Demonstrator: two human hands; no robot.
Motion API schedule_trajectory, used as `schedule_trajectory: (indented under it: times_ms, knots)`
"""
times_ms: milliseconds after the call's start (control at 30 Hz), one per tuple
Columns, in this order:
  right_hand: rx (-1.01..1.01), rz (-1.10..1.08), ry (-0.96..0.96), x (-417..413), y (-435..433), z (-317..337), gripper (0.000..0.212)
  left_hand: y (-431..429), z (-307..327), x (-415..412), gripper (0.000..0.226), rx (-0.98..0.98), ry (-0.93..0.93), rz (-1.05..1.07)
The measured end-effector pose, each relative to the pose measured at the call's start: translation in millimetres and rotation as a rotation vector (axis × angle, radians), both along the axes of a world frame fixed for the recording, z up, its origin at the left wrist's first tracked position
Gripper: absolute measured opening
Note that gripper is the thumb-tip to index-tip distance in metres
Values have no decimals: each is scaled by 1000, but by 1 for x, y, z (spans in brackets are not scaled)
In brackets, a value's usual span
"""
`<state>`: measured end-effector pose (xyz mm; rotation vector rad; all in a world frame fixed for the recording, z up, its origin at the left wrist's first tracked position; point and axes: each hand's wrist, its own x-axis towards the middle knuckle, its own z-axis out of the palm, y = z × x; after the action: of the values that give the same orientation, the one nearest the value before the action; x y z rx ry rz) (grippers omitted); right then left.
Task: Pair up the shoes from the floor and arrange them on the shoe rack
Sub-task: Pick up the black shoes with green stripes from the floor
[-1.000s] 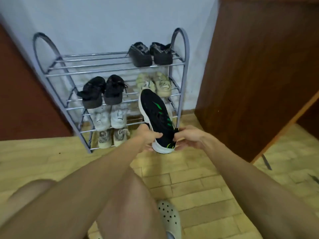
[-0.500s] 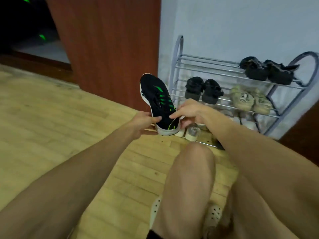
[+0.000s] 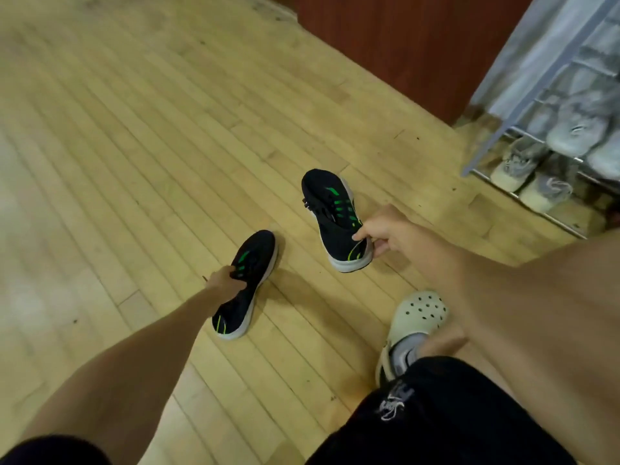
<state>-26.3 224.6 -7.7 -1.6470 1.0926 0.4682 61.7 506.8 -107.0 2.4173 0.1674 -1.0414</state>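
Note:
Two black sneakers with green marks and white soles are on the wooden floor. My right hand [image 3: 385, 234] grips the heel of the right sneaker [image 3: 332, 213], which is tilted with its toe pointing away. My left hand [image 3: 225, 280] closes over the laces of the left sneaker [image 3: 246, 283], which lies flat on the floor. The metal shoe rack [image 3: 488, 142] stands at the far right, holding pale sneakers [image 3: 543, 189] on its lower shelves.
A dark wooden cabinet [image 3: 402, 45] stands at the back beside the rack. My foot in a pale perforated clog [image 3: 414, 320] rests on the floor below my right arm. Bare wooden floor [image 3: 117, 146] spreads to the left.
My view has swung left and down, away from the rack. The sneaker once held by both hands is now in my right hand alone, and my left hand has reached a second matching sneaker on the floor.

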Motion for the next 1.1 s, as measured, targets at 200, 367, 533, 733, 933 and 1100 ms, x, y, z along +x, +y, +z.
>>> schedule_trajectory:
  times_ms: [200, 367, 533, 733, 933, 1100]
  knots:
    - [-19, 21, 24, -14, 5, -38, 29, 40, -65, -19, 56, 137, 72, 180]
    - [-24, -9, 60, -26, -3, -52, 17, 37, -82, -26, 40, 71, 103, 313]
    - [-46, -25, 65, -36, -14, -44, 21, 15, -72, -40, 11, -150, 348, 489]
    - [-51, -60, -12, -33, -22, -11, 29, -26, -26, -31, 14, -384, 383, 578]
    - [-182, -141, -160, -42, -63, 55, 19, -105, 64, -8, 14, -589, 223, 410]
    - [-281, -255, -282, -75, -121, 122, 15, -189, 157, -4, 5, -754, 118, 240]
